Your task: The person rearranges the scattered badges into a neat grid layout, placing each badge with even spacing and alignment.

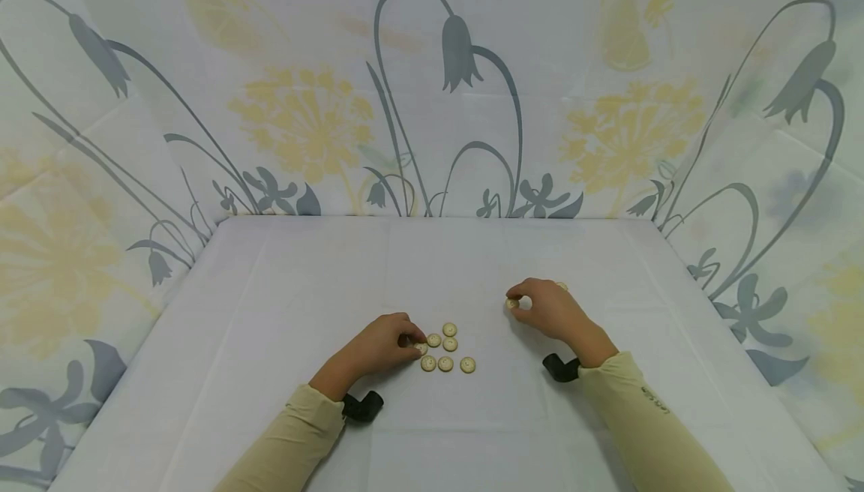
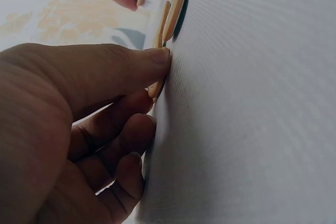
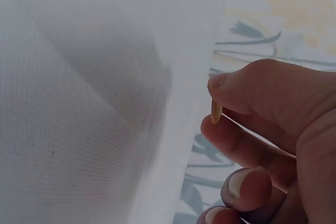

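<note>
Small round wooden discs with faint markings lie on the white-covered table in a loose cluster. My left hand is at the cluster's left side, its thumb and fingers pinching one wooden disc at table level; that disc appears edge-on in the left wrist view, partly hidden by the thumb. Farther right and back, my right hand holds another wooden disc between thumb and index finger. In the right wrist view this disc is clear of the cloth.
Beyond the right hand lies one more disc, mostly hidden by the hand. Front discs of the cluster include one at its right end. Flower-printed cloth walls enclose the table's back and sides. Each wrist carries a black device.
</note>
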{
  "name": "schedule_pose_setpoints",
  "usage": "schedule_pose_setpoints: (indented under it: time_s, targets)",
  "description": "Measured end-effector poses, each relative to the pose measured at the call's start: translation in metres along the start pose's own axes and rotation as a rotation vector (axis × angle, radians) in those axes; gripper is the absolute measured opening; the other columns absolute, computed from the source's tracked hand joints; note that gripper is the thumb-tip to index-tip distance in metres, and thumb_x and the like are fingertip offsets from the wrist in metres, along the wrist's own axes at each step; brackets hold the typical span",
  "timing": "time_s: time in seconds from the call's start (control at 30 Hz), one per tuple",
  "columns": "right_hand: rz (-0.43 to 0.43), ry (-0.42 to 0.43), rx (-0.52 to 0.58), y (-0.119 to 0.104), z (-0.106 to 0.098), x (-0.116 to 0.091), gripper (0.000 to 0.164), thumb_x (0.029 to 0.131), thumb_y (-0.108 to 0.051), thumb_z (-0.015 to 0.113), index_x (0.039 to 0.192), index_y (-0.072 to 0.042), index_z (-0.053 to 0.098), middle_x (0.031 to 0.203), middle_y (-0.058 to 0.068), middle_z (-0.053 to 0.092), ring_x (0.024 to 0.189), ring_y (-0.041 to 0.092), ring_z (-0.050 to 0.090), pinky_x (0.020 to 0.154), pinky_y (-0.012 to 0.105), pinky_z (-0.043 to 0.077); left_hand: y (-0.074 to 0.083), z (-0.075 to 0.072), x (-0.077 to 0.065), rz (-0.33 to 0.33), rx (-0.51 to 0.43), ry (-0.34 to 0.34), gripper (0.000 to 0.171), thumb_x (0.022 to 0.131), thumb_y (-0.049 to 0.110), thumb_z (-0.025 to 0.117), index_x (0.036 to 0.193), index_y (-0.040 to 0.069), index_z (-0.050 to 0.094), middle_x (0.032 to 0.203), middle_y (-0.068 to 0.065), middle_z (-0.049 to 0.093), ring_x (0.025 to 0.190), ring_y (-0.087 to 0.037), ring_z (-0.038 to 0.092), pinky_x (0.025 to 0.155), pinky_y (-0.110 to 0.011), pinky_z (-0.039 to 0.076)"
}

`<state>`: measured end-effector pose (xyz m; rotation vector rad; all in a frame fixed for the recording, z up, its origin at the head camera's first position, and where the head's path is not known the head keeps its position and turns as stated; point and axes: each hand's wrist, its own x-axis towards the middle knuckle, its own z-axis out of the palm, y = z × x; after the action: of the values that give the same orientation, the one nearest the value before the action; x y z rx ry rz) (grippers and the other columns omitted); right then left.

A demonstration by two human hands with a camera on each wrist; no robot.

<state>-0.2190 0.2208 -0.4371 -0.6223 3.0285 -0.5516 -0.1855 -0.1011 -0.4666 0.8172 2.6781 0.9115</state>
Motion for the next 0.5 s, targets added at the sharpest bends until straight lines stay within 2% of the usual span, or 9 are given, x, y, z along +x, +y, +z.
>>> schedule_pose_setpoints:
  time_s: [0.2,0.5]
  targets:
    - [0.018,-0.014,0.073,0.005,-0.003,0.000,0.024,0.088,-0.016,0.067,0.110,-0.007,0.072,0.107,0.007,0.071,0.110,0.032,0.063,0.095,0.050,0.046,0.001,0.000,-0.001,-0.004,-0.003,0.000,0.018,0.087,0.019,0.073,0.104,0.012,0.074,0.085,0.007,0.058,0.078,-0.006,0.052,0.071,-0.024,0.045]
    - [0.039,0.003,0.129,0.014,-0.006,-0.001,0.026,0.087,-0.014,0.068,0.111,-0.005,0.071,0.107,0.009,0.071,0.111,0.033,0.062,0.094,0.049,0.047,-0.001,0.000,0.000,-0.008,0.008,-0.004,0.018,0.087,0.019,0.072,0.104,0.013,0.074,0.087,0.008,0.059,0.079,-0.006,0.053,0.071,-0.024,0.046]
